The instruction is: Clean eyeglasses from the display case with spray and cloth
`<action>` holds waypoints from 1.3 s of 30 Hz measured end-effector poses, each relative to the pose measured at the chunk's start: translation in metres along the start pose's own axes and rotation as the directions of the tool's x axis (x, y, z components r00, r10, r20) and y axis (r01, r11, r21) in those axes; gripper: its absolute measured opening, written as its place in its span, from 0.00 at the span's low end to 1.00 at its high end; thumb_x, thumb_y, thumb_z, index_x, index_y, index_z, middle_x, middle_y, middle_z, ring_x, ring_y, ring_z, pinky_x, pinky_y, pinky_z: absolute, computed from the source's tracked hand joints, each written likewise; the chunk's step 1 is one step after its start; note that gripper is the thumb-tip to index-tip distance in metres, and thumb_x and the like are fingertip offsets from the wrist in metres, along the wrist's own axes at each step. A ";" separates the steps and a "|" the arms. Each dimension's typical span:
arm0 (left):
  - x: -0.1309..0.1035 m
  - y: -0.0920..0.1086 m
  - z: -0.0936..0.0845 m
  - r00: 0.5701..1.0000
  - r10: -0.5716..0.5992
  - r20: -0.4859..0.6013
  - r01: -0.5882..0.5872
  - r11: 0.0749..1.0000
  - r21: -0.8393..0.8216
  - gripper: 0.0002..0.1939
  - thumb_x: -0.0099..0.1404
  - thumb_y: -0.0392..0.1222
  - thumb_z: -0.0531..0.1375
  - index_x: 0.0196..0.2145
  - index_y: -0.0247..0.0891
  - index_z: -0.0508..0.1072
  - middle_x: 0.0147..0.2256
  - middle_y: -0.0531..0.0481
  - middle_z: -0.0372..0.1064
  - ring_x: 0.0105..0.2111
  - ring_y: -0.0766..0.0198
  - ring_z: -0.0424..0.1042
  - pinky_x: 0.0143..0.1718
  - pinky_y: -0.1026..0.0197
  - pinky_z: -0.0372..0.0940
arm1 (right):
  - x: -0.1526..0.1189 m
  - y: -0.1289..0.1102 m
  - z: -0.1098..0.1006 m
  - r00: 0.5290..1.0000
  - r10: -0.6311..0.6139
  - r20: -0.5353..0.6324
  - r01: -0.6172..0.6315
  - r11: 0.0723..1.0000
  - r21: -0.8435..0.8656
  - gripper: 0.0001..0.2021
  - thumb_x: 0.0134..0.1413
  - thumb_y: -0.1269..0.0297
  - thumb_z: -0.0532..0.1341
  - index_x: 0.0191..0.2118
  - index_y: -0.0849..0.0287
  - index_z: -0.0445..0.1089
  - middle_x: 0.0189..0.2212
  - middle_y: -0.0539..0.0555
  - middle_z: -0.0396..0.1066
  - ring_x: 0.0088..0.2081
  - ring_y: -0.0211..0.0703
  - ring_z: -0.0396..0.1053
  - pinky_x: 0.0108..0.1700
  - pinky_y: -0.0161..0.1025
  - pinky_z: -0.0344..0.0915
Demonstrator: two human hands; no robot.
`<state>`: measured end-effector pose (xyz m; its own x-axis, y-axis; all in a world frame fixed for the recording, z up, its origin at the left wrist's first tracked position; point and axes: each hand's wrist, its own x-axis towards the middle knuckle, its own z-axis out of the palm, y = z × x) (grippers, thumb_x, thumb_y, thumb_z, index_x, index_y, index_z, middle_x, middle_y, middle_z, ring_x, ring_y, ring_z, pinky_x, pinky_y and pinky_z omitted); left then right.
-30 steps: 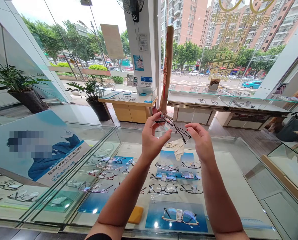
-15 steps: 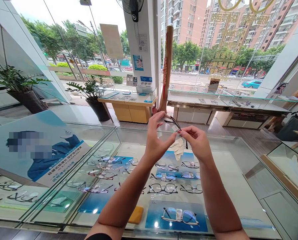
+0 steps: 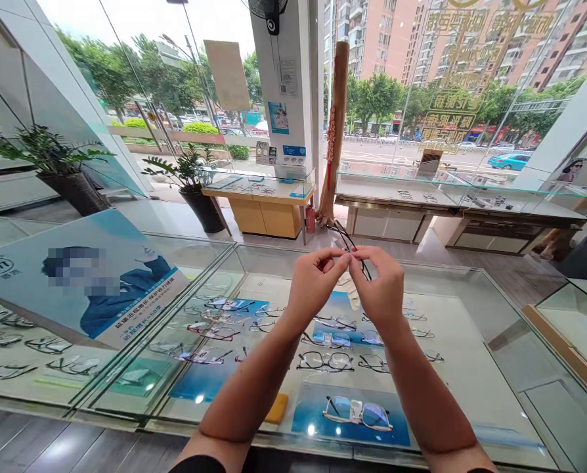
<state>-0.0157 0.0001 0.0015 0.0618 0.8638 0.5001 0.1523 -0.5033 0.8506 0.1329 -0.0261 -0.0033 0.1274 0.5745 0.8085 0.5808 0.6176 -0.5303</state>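
Over the glass counter (image 3: 463, 341), both hands meet at a pair of eyeglasses (image 3: 341, 232) with thin dark temples. My left hand (image 3: 313, 284) is closed, its thumb and fingertips pinching the frame from the left. My right hand (image 3: 383, 286) pinches it from the right, thumb close to the left thumb. Most of the frame is hidden behind the fingers; the temples stick out beyond them and one dark piece hangs by the right fingers. A crumpled beige cloth (image 3: 353, 299) lies just below the hands, partly covered by them.
Rows of eyeglasses (image 3: 326, 360) lie inside the counter, with a larger pair (image 3: 356, 412) on a blue card in front. A yellow case (image 3: 276, 408) sits beside it. At left stands a poster board (image 3: 126, 289). Beyond are a potted plant (image 3: 202, 207) and a wooden post (image 3: 340, 112).
My left hand has gone from spread fingers to a pinch on the eyeglasses. The two hands have drawn together and sit slightly lower. The view has shifted a little.
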 end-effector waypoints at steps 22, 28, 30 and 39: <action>-0.073 -0.039 -0.149 0.746 -0.387 0.542 -0.161 0.685 0.711 0.11 0.64 0.45 0.65 0.37 0.39 0.86 0.29 0.49 0.77 0.28 0.64 0.68 0.31 0.61 0.55 | -0.184 0.045 -0.146 0.685 0.539 0.490 -0.682 0.712 0.169 0.07 0.60 0.57 0.69 0.37 0.54 0.78 0.31 0.52 0.76 0.36 0.47 0.75 0.42 0.43 0.72; -0.078 -0.076 -0.151 0.728 -0.456 0.512 -0.202 0.571 0.796 0.11 0.63 0.41 0.65 0.38 0.41 0.88 0.36 0.47 0.82 0.32 0.60 0.74 0.33 0.61 0.58 | -0.249 0.097 -0.189 0.555 0.772 0.310 -0.832 0.504 0.233 0.15 0.43 0.56 0.80 0.33 0.56 0.79 0.30 0.51 0.75 0.32 0.42 0.75 0.38 0.39 0.74; -0.078 -0.081 -0.150 0.728 -0.466 0.503 -0.204 0.553 0.808 0.12 0.63 0.41 0.64 0.39 0.41 0.88 0.37 0.47 0.82 0.34 0.59 0.75 0.32 0.60 0.58 | -0.257 0.105 -0.192 0.521 0.798 0.303 -0.844 0.429 0.321 0.16 0.40 0.57 0.81 0.32 0.56 0.78 0.31 0.50 0.74 0.31 0.40 0.75 0.37 0.36 0.75; -0.076 -0.095 -0.144 0.728 -0.491 0.478 -0.200 0.515 0.834 0.12 0.62 0.41 0.64 0.39 0.42 0.88 0.34 0.48 0.82 0.32 0.59 0.75 0.31 0.60 0.59 | -0.261 0.112 -0.193 0.519 0.808 0.279 -0.782 0.317 0.536 0.16 0.38 0.64 0.82 0.32 0.54 0.78 0.32 0.49 0.73 0.34 0.38 0.74 0.37 0.33 0.78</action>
<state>-0.1765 -0.0214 -0.0942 0.4418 0.8874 -0.1314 0.8883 -0.4122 0.2026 0.3199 -0.2108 -0.2245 0.3111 0.9470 -0.0802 -0.3466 0.0345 -0.9374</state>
